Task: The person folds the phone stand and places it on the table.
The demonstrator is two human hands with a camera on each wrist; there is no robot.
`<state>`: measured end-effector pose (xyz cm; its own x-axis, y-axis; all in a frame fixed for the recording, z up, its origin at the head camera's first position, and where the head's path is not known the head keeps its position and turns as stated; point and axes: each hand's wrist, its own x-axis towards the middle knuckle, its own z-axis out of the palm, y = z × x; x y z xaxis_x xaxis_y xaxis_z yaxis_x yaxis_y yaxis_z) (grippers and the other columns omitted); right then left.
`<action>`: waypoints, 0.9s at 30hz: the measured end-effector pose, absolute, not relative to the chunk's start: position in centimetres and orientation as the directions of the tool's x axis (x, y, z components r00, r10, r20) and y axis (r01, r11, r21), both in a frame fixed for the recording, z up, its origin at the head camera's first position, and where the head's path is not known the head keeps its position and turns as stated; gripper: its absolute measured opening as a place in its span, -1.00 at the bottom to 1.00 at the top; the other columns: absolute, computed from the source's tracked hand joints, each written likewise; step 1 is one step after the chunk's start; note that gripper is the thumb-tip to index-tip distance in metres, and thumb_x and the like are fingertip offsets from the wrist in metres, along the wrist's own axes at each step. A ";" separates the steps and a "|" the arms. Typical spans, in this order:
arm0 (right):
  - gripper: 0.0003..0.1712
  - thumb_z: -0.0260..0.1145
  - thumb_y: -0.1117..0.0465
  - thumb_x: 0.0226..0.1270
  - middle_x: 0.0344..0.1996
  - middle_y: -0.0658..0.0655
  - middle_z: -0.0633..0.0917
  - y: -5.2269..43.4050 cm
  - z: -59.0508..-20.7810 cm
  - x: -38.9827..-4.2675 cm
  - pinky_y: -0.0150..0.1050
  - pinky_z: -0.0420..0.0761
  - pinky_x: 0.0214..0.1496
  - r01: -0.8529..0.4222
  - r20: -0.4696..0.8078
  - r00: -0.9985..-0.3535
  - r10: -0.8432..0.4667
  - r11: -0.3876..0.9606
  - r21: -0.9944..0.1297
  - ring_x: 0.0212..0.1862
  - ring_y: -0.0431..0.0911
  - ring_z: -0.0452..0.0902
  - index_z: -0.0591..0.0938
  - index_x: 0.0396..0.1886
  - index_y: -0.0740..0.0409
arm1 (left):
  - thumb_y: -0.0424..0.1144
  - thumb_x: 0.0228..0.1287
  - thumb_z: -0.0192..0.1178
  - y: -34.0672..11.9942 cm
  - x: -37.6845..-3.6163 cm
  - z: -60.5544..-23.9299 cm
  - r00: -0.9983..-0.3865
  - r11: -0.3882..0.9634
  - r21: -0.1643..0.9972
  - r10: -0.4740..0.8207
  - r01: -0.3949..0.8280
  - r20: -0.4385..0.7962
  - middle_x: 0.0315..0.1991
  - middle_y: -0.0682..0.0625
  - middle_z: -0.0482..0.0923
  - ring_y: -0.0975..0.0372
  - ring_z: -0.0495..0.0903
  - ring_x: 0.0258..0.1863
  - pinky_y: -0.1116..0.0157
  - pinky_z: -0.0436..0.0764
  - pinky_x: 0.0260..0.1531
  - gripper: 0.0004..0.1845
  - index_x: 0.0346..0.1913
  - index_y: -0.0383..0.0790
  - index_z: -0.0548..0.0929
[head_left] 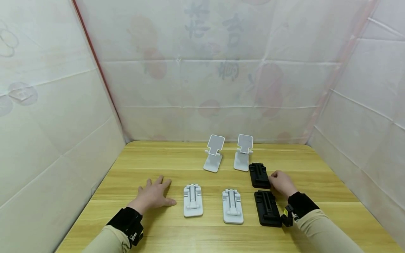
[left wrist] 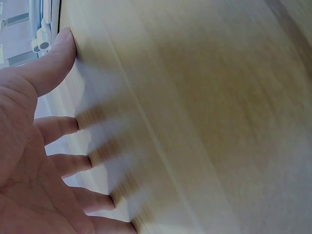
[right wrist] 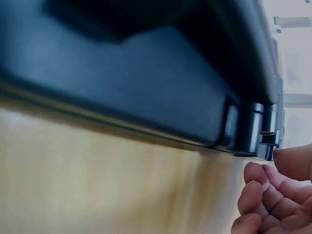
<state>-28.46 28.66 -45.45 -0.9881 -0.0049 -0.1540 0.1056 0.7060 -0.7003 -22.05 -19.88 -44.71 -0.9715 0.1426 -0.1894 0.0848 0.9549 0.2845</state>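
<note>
My left hand (head_left: 152,196) is spread out, its fingertips resting on the wooden table left of a folded white phone stand (head_left: 193,200). In the left wrist view, nothing lies under the palm of the left hand (left wrist: 34,156). My right hand (head_left: 282,182) is beside the right edge of a folded black phone stand (head_left: 259,175), with its fingers loosely curled. Whether it touches that edge is unclear. A nearer folded black phone stand (head_left: 267,208) lies by the right wrist and looms large in the right wrist view, where the right hand (right wrist: 278,195) shows no object between its fingers.
Another folded white phone stand (head_left: 232,206) lies at the front middle. Two unfolded white phone stands, a left one (head_left: 213,163) and a right one (head_left: 241,161), stand further back with tilted plates. Pale sheeting (head_left: 202,84) hangs behind the table (head_left: 148,158) and along both sides.
</note>
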 end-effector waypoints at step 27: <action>-0.23 -0.03 -0.01 0.71 0.41 0.48 0.32 24.5 -41.7 -31.1 0.23 0.39 0.42 -0.065 -0.030 -0.991 -0.132 0.658 -0.751 0.40 0.39 0.27 -0.04 0.65 0.25 | 0.33 0.10 0.42 -19.7 -22.0 -44.4 -0.968 0.956 0.282 0.147 0.086 -0.203 0.55 -0.40 0.10 -0.58 0.02 0.42 -0.65 0.10 0.18 0.03 0.53 -0.17 0.36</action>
